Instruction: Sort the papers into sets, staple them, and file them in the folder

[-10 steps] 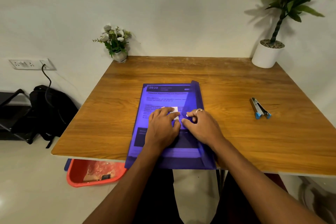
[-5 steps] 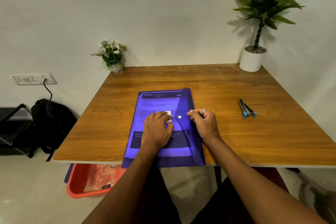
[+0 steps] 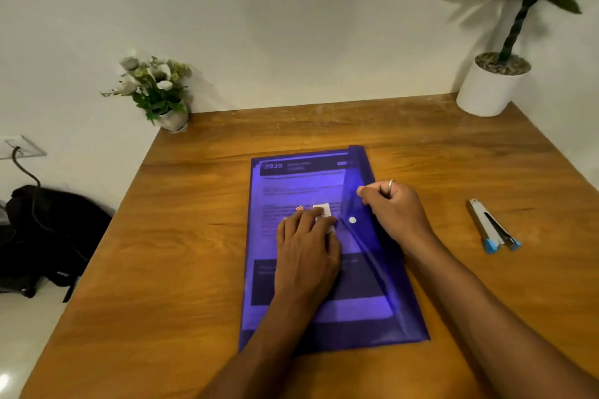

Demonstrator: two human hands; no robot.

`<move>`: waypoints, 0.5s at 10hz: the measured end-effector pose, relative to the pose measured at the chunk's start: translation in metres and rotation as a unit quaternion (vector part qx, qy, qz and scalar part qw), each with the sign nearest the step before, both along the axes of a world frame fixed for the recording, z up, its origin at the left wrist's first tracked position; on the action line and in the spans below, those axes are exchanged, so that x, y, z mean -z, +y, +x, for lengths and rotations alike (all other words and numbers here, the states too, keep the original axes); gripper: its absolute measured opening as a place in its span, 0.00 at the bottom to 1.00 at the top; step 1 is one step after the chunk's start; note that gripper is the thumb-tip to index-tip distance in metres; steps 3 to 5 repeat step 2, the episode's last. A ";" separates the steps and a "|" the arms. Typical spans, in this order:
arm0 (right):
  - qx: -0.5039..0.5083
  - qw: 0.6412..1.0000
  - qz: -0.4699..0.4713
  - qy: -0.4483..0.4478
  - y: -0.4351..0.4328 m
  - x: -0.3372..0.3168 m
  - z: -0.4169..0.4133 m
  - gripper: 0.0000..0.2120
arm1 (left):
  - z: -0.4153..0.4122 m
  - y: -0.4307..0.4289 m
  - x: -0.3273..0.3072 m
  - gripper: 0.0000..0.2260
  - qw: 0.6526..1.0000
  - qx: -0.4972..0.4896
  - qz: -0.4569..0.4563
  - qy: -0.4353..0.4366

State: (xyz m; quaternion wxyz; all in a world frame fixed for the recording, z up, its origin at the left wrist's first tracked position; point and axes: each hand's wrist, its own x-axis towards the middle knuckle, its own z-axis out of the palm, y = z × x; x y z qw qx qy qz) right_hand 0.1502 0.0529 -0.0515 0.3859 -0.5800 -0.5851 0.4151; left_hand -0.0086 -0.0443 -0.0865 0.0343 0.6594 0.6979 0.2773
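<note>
A translucent purple folder (image 3: 298,311) lies in the middle of the wooden table (image 3: 181,262), with printed papers (image 3: 301,185) showing through it. Its flap (image 3: 366,266) is folded down over the right side, and the white snap button (image 3: 352,220) is uncovered. My left hand (image 3: 308,253) rests flat on the folder, fingertips at a small white label (image 3: 324,209) just left of the button. My right hand (image 3: 392,207) sits on the flap above and right of the button, fingers curled, thumb and forefinger tips touching the flap. A stapler (image 3: 492,227) with blue ends lies to the right.
A small flower pot (image 3: 158,91) stands at the table's back left corner. A white pot with a tall plant (image 3: 492,84) stands at the back right. A black backpack (image 3: 48,236) sits on the floor to the left, under a wall socket (image 3: 19,146).
My right hand has come off the snap button and shifted up and right along the flap, which now lies down. My left hand stays on the folder.
</note>
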 end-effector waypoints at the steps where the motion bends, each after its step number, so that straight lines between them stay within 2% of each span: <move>1: 0.005 0.997 0.030 -0.070 0.032 -0.018 -0.007 0.12 | 0.000 0.026 -0.007 0.11 0.997 -0.009 -0.015 -0.069; 2: 0.009 0.994 0.038 -0.098 0.054 -0.049 -0.013 0.11 | -0.019 0.062 -0.040 0.11 0.982 -0.025 -0.037 -0.184; 5: 0.009 0.994 0.038 -0.098 0.054 -0.049 -0.013 0.11 | -0.019 0.062 -0.040 0.11 0.982 -0.025 -0.037 -0.184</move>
